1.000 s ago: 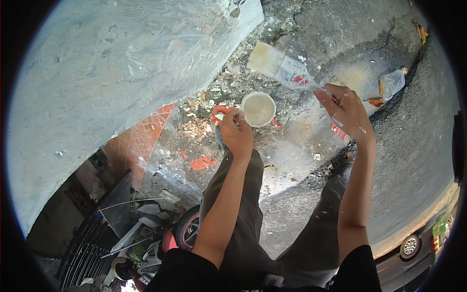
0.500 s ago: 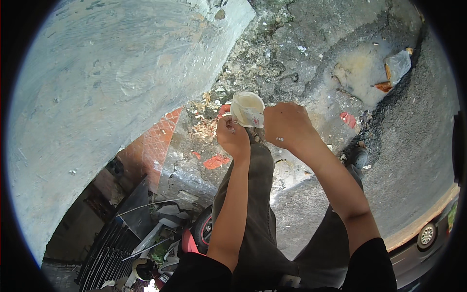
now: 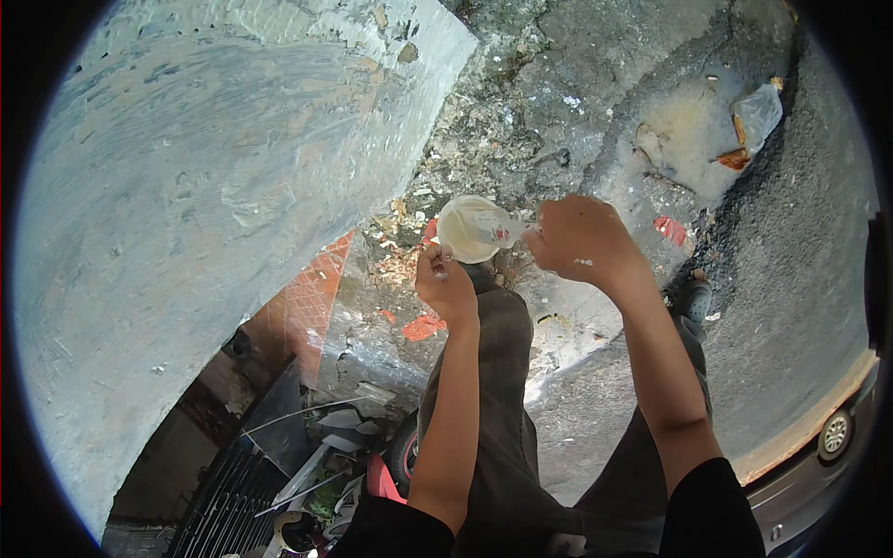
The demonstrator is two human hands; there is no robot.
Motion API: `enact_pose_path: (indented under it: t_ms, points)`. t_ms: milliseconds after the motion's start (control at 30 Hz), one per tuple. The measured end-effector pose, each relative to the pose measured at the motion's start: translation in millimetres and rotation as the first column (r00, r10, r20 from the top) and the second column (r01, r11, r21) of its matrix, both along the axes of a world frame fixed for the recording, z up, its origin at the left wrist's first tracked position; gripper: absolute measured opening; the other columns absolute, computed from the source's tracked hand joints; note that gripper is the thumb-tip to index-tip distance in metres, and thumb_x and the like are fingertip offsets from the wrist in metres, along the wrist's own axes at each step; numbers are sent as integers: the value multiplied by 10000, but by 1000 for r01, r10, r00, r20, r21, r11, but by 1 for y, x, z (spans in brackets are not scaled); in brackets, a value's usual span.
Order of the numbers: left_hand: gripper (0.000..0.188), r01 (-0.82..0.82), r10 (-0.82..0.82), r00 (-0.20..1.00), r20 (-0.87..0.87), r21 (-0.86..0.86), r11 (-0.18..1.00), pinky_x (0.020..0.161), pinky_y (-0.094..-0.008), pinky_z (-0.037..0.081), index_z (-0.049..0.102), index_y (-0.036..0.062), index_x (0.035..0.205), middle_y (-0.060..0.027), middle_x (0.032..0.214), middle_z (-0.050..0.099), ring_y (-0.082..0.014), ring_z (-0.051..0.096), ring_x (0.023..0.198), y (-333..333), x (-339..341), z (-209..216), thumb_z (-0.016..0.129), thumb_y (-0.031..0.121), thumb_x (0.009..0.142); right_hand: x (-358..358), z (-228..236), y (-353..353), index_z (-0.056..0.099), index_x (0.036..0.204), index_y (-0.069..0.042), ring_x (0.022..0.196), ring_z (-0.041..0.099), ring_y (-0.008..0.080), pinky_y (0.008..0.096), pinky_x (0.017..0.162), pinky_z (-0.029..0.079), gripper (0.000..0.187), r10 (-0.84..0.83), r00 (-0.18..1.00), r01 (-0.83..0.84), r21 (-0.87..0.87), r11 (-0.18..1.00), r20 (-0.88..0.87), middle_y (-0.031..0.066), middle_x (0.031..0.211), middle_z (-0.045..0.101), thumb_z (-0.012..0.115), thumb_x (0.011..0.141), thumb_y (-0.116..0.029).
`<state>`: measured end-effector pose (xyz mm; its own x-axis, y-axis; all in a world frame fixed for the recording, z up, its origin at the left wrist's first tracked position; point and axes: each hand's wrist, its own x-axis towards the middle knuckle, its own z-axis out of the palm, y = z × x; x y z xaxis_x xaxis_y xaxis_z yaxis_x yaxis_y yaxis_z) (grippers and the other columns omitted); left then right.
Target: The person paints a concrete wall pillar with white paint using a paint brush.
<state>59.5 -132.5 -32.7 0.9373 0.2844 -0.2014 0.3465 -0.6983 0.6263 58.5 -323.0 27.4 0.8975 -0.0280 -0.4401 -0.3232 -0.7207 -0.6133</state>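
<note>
A small round whitish tub [image 3: 457, 229] with pale paste inside is gripped by my left hand [image 3: 448, 286], whose curled fingers are at its near left rim. In my closed right hand [image 3: 588, 240] is a putty knife [image 3: 500, 229] with a flat pale blade and red marks on it. The blade reaches left over the tub's right rim, its tip in or just above the paste; its handle is hidden by my fingers. Pale specks dot both hands. To the left rises a grey-white wall [image 3: 242, 186], its surface streaked and smeared.
Rough, cracked ground [image 3: 549, 121] with pale flakes and red scraps surrounds the tub. A torn clear plastic bag [image 3: 760, 116] lies at the far right. Red tiles [image 3: 316, 293], a black metal grille [image 3: 223, 511] and a red-trimmed wheel [image 3: 406, 456] are lower left; a grey car [image 3: 819, 484] stands lower right.
My right hand has moved right and slightly nearer, so more of the blade shows beside the tub. The tub appears slightly lower and more of its inside is covered by the blade.
</note>
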Motion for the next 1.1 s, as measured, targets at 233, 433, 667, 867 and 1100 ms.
enact_pose_path:
  t_ms: [233, 433, 667, 867, 1100]
  points:
    - [98, -62, 62, 998, -8, -146, 987, 580, -268, 403, 555, -28, 838, -74, 733, 550, -132, 495, 655, 0, 11, 3, 513, 16, 762, -43, -32, -23, 571, 705, -19, 662, 564, 323, 379, 664, 453, 339, -79, 995, 87, 135, 987, -63, 120, 657, 583, 507, 777, -344]
    - [101, -44, 51, 997, 64, -111, 993, 574, -272, 404, 550, -33, 840, -74, 729, 547, -139, 499, 646, 6, 15, 6, 517, 15, 757, -24, -6, -55, 541, 691, 28, 463, 445, 256, 364, 496, 352, 309, -146, 975, 177, 194, 965, -167, 145, 501, 454, 524, 791, -264]
    - [73, -44, 46, 999, 26, -79, 996, 572, -251, 400, 562, -4, 793, -42, 712, 552, -106, 502, 657, 12, 11, 7, 544, 62, 766, 52, -19, -41, 526, 636, -18, 464, 288, 48, 234, 412, 245, 341, -462, 871, 373, 836, 403, -166, -48, 526, 377, 514, 834, -295]
    - [71, -51, 52, 999, 11, -101, 994, 583, -251, 408, 558, -10, 795, -46, 693, 553, -109, 500, 640, 14, 13, 12, 537, 54, 771, 97, -83, -15, 554, 656, -17, 486, 330, 70, 243, 442, 288, 388, -511, 860, 296, 802, 519, 13, -44, 534, 407, 515, 823, -365]
    - [90, -58, 60, 998, 8, -121, 991, 581, -258, 413, 559, -18, 801, -65, 713, 568, -120, 513, 644, 26, 10, 8, 547, 66, 772, 48, -81, -18, 511, 596, -21, 499, 313, 57, 243, 446, 277, 408, -551, 833, 497, 516, 697, -58, -40, 516, 384, 530, 809, -369]
